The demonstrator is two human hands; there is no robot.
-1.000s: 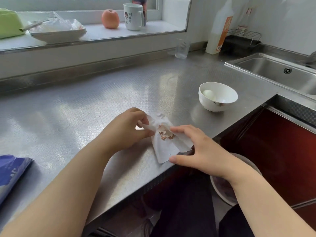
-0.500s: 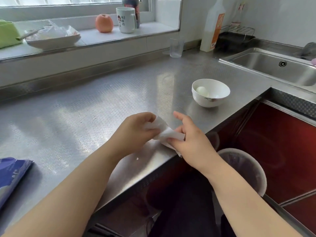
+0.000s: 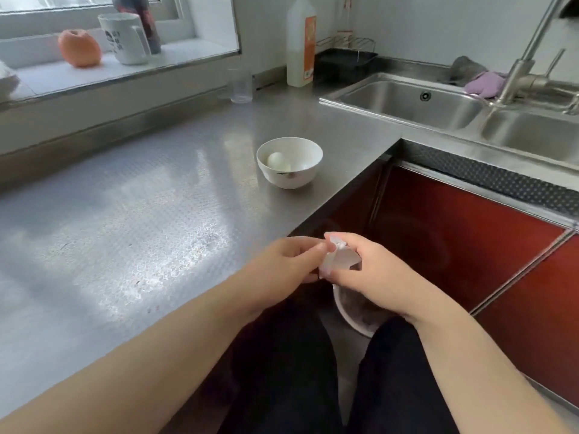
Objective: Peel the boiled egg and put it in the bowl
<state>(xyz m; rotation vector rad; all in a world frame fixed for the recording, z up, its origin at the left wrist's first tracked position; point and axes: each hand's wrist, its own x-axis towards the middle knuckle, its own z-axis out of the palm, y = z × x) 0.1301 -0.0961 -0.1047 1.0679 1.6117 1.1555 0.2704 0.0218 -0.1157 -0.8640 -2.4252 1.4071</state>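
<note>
Both hands held a bunched white paper tissue between them off the counter edge: the left hand pinched one side, the right hand curled round the other. The peeled white boiled egg lay in the small white ceramic bowl on the textured steel counter, well beyond the hands.

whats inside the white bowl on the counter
A peeled boiled egg lies against the left inner wall of the white bowl. The near wall hides part of the bowl's bottom, so anything lying low there cannot be seen.
</note>
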